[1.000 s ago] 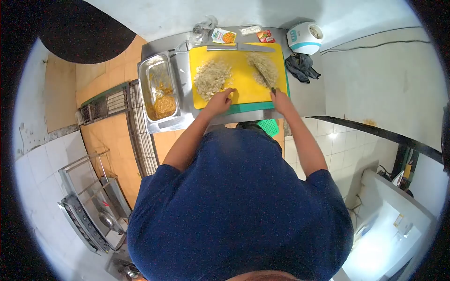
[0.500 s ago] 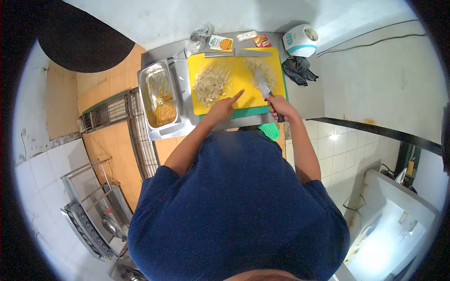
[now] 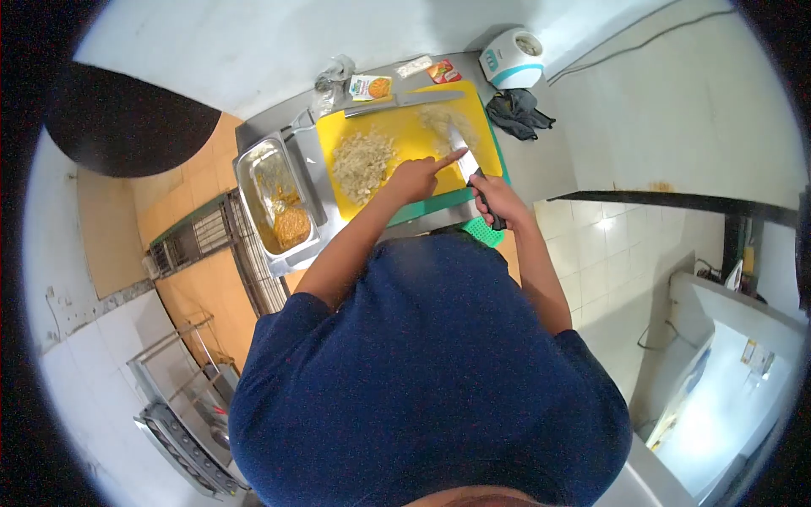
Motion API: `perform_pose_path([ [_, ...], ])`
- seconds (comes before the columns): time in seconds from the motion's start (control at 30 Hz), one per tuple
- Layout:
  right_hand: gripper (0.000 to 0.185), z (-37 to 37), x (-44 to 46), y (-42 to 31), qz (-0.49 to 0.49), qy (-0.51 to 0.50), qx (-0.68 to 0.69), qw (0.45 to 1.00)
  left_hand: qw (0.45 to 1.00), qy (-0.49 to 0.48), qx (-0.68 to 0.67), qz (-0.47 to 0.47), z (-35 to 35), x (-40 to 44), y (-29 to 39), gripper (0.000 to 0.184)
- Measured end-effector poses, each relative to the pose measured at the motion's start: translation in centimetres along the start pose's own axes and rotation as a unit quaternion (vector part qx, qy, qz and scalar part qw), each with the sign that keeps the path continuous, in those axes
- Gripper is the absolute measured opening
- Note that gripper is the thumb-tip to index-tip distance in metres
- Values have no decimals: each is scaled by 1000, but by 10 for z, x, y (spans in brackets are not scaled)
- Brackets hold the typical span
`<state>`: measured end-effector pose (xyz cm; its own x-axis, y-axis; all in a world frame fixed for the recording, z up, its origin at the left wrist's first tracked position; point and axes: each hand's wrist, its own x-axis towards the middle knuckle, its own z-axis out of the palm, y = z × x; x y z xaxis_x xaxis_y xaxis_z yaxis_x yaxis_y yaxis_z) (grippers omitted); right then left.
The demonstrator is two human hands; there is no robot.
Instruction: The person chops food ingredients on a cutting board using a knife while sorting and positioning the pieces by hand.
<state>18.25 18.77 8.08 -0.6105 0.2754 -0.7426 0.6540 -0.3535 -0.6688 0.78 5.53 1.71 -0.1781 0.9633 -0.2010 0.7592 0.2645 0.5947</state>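
My right hand [image 3: 497, 201] is wrapped round the black handle of a knife [image 3: 467, 165], its blade lying flat over the yellow cutting board [image 3: 414, 139]. The index finger of my left hand [image 3: 418, 177] is stretched out and touches the blade; the other fingers are curled. Under and behind the blade is a pile of pale chopped pieces [image 3: 439, 123]. A larger chopped pile [image 3: 361, 165] lies on the board's left side. A second knife [image 3: 405, 102] rests along the board's far edge.
A steel tray [image 3: 272, 198] with orange-brown food stands left of the board. Behind it are a clear plastic bag [image 3: 331, 84] and packets [image 3: 370, 87]. At the right are a white appliance [image 3: 513, 61] and a black bag [image 3: 519, 113]. A green basket [image 3: 483, 231] is below.
My left hand has moved right and its finger now touches the blade. My right hand has turned the knife flat and drawn its handle nearer. The whole view has rotated slightly.
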Motion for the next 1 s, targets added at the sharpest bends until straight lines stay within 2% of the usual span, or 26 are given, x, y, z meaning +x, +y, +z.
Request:
perform_pose_path([
  [0.07, 36, -2, -4, 2, -13, 11, -20, 1000, 1000, 15, -2, 0, -1, 8, -7, 93],
  [0.2, 38, -1, -15, 2, -19, 6, -37, 999, 998, -39, 33, -43, -12, 20, -18, 94],
  [0.3, 40, -3, -12, 15, -26, 10, -68, 997, 999, 33, -6, -22, -3, 26, -42, 92],
  [0.37, 43, -5, -2, 28, -25, 41, -116, 992, 993, 51, -91, -51, -4, 26, -47, 90],
  [0.4, 42, -5, 8, 41, -88, 110, -210, 968, 987, 61, -133, -67, -8, 23, -47, 89],
  [0.47, 43, -2, 26, 65, -204, 244, -382, 868, 980, 98, -163, -63, -16, 15, -35, 85],
  [0.5, 41, 4, 20, 56, -167, 247, -407, 864, 975, 116, -178, -60, -17, 11, -29, 83],
  [0.57, 40, 18, 0, 24, -91, 252, -456, 849, 978, 80, -193, -26, -10, 7, -26, 79],
  [0.6, 38, 20, -1, 22, -110, 270, -465, 836, 977, 64, -201, -10, -9, 3, -21, 78],
  [0.73, 36, 25, 1, 16, -168, 312, -498, 792, 996, 23, -85, 29, -1, -3, -6, 76],
  [0.77, 36, 25, 2, 15, -178, 316, -505, 783, 996, 42, -71, 39, 8, -2, -10, 74],
  [0.87, 35, 23, 6, 15, -192, 321, -534, 758, 998, 23, -53, -6, 0, -2, -6, 74],
  [1.0, 34, 18, -4, 6, -178, 328, -522, 767, 998, 5, -12, -62, 3, 6, -21, 79],
])
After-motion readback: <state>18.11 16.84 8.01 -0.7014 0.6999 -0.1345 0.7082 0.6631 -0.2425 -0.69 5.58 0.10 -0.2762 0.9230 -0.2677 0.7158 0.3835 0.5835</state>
